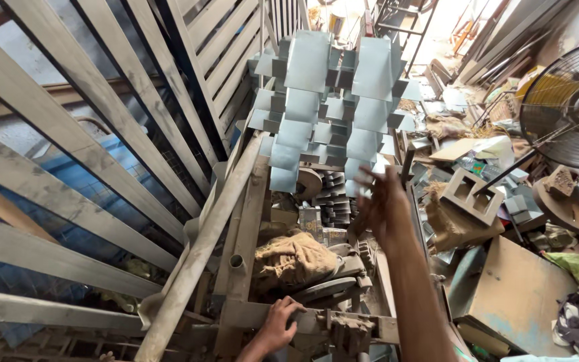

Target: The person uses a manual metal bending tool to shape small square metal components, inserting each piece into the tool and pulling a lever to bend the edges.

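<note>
Both hands work at centre frame: left hand (277,326) presses fingers curled on the grimy machine frame (249,312), while right hand (382,204), blurred, seemingly spread-fingered, reaches toward folded sheet-metal pieces (333,100).

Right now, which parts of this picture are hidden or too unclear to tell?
- Head view: right hand is motion-blurred; its fingers and any contact with the stacked sheet-metal pieces are unclear.
- Left hand rests on the machine frame; its forearm is cut off by the bottom edge.
- Burlap sack hides the parts beneath.
</note>
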